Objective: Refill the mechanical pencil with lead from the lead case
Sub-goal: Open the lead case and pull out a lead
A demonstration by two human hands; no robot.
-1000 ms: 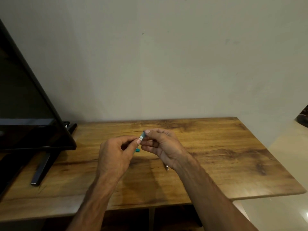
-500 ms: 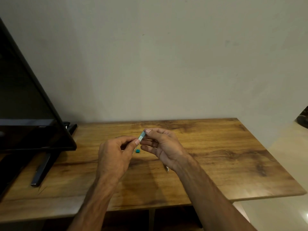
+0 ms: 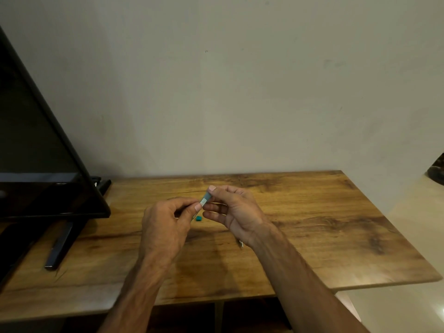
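You pinch the small teal lead case (image 3: 206, 197) above the wooden table (image 3: 324, 236), left hand (image 3: 165, 222) at its lower end, right hand (image 3: 230, 210) at its upper, while the pencil (image 3: 241, 243) (only its tip shows) lies under your right wrist.

**A plain room in a home**

A wood-grain table (image 3: 324, 212) stands against a bare, pale painted wall (image 3: 240, 92). On its left end sits a large black flat screen (image 3: 36, 152), tilted in this wide view, on slim dark feet (image 3: 60, 243). Pale glossy floor tiles (image 3: 408, 308) show at the near right. The light is dim and warm.
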